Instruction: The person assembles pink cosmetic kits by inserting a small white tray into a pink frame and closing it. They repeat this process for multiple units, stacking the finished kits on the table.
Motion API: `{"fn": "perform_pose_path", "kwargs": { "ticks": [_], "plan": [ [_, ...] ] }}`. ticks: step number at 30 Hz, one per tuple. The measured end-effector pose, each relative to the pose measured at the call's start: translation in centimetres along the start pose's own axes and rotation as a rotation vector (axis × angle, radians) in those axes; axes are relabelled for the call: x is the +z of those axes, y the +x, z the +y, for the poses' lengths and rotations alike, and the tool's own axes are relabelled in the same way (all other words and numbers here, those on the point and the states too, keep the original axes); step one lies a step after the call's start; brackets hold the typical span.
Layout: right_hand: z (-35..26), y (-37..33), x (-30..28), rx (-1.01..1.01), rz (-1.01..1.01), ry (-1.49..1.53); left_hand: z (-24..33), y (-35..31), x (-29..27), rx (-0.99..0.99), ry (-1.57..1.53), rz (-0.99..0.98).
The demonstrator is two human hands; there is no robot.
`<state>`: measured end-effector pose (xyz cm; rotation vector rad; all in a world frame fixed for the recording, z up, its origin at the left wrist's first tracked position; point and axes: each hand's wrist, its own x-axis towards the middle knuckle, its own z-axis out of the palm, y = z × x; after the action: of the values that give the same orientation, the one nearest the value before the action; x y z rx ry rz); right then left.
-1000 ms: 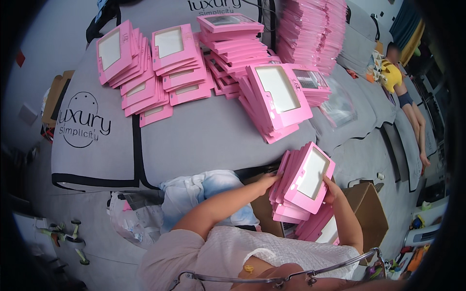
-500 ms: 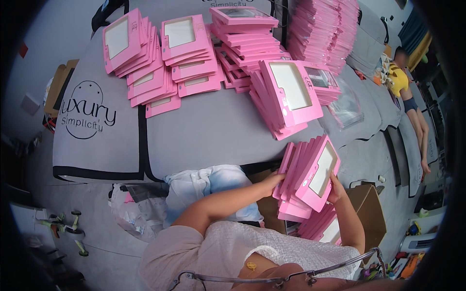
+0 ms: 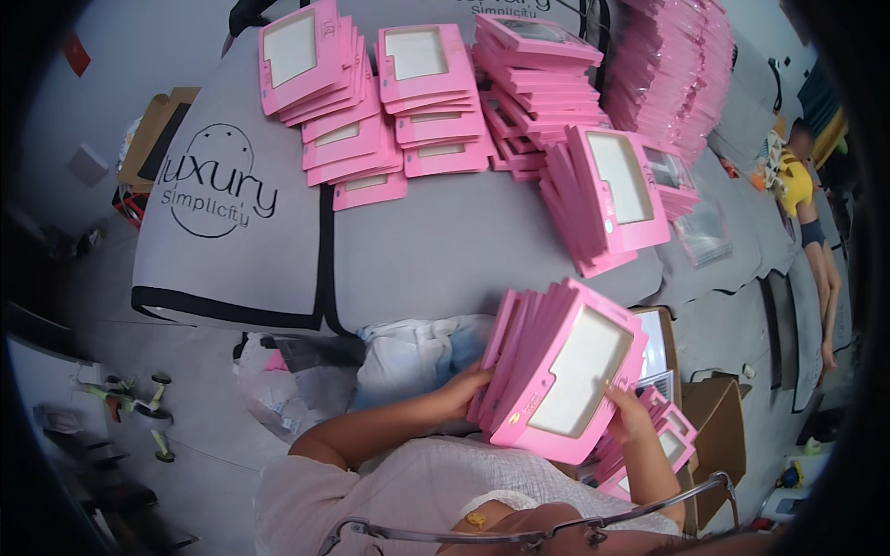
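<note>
A bundle of pink window boxes (image 3: 530,408), flat and fanned out, is held between my two hands close to my chest. The front one faces up, with a pale cut-out panel in a pink frame. My left hand (image 3: 464,393) grips the bundle's left edge, its fingers partly hidden behind it. On the opposite edge my right hand (image 3: 631,416) holds on, thumb over the front window. Below and right of my right hand, more pink window boxes (image 3: 688,441) stand by an open cardboard carton (image 3: 723,422).
A grey sofa (image 3: 445,246) carries several fanned piles of pink boxes (image 3: 315,116), with a tall plastic-wrapped pink stack (image 3: 669,79) behind. A clear bag (image 3: 705,236) lies near them. Crumpled fabric (image 3: 408,361) sits before the sofa; a small bike (image 3: 139,408) stands left. Another person (image 3: 816,241) is far right.
The bundle has come nearer my body and to the left, its front turned more toward me. My view has swung left, so the sofa piles appear further right.
</note>
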<state>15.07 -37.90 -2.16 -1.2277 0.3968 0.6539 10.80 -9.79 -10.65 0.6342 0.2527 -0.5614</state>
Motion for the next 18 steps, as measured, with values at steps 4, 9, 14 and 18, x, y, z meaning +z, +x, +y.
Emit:
{"fn": "perform_pose_path", "kwargs": {
  "ticks": [4,9,14,18],
  "plan": [
    [-3.8,1.2,8.4,-0.005,-0.034,-0.168,4.4,-4.3,-0.1,0.048,-0.186,0.124],
    [-13.7,3.9,20.2,-0.241,-0.288,-0.370,15.8,-5.1,0.0,0.246,-0.353,0.051],
    [-27.6,9.8,30.6,-0.471,-0.423,-0.508,32.8,-3.3,5.6,0.439,-0.115,-0.149],
    [-33.9,11.4,38.3,-1.572,0.164,-0.909,43.2,0.0,6.2,0.669,-0.047,-0.003]
  ]
}}
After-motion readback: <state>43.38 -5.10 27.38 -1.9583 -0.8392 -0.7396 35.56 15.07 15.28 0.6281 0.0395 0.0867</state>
